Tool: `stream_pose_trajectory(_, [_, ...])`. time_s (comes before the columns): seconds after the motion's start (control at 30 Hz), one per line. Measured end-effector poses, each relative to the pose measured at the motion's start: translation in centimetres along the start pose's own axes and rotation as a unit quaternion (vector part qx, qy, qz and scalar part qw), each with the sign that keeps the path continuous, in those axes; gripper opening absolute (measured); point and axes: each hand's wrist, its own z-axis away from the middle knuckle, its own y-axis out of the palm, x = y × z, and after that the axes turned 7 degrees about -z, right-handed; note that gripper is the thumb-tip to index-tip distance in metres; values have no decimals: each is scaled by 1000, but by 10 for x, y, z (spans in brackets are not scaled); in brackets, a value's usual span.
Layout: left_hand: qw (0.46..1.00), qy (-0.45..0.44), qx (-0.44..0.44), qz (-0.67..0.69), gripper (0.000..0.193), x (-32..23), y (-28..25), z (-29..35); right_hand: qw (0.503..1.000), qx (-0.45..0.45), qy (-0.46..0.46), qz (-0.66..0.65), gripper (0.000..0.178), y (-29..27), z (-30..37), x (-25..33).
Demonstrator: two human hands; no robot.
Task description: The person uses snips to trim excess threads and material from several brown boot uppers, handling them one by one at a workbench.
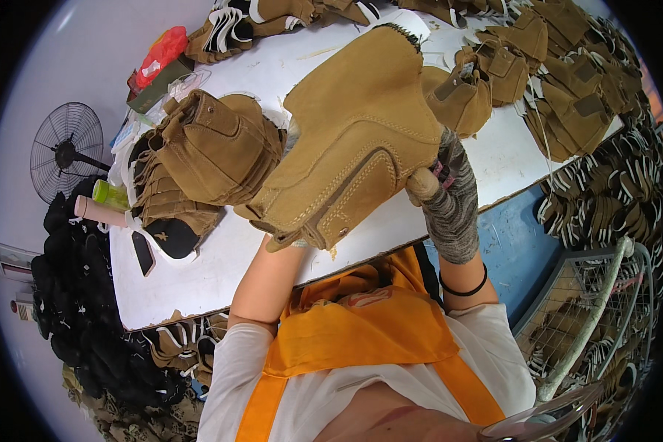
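Observation:
A tan leather boot upper [361,147] is held up above the white table, tilted, with pale double stitching and a stitched side panel facing me. Its wide top edge, dark and ragged at one corner, points away. My right hand [449,195], in a grey knitted glove with the thumb bare, closes on its right edge. Most of my left hand [293,140] is behind the upper; a bit of grey glove shows past its left edge, and my forearm comes up beneath it. Left of it, a stack of similar tan uppers [214,147] lies on the table.
More tan uppers [567,103] are heaped along the table's [272,287] far and right sides. At left stand a fan [66,152], a pink bottle [99,212] and a green box [158,82] with a red bag. A wire cart [582,317] is at lower right.

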Motion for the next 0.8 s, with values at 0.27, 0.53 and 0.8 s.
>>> stream_pose_trajectory(0.27, [1000, 0, 7, 27, 68, 0, 13, 3, 996, 11, 11, 88, 55, 0, -3, -3])
stream_pose_trajectory(0.53, [996, -21, 15, -81, 69, 26, 37, 3, 983, -132, 56, 113, 57, 3, -20, -9])
stream_pose_trajectory(0.8, [993, -8, -2, -114, 70, 27, 32, -6, 987, -103, 87, 88, 48, 4, -17, -14])
